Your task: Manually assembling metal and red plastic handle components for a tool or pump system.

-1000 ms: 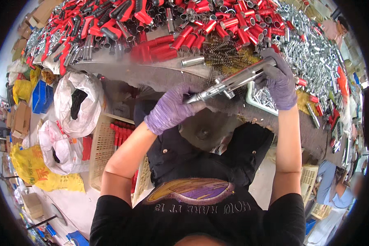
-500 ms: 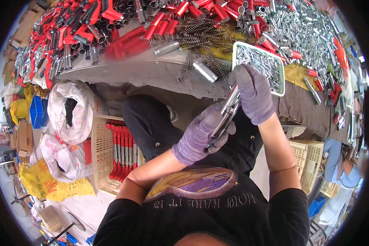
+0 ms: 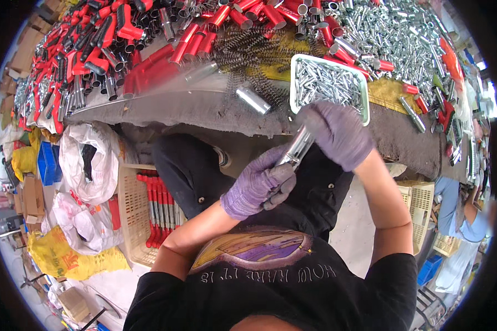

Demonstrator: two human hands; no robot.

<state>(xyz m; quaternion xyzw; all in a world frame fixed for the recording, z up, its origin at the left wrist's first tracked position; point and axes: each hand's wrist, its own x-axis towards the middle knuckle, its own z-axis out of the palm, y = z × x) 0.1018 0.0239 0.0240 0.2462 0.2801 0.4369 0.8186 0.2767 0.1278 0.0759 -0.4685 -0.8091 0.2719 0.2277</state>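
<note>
A grey worktable [image 3: 215, 113] stands over a pale concrete floor [image 3: 350, 231] in daylight.

The white rectangular plastic tray of small metal pins [image 3: 364, 94] sits on the grey workbench [image 3: 204, 110]. Left of the tray lie black coiled wire springs [image 3: 248, 52]; below-left stands a cream slotted plastic basket [image 3: 128, 215].

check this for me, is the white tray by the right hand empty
No, the white tray is filled with small silvery metal pins, and the right hand grips the top of a metal tube just below it.
</note>
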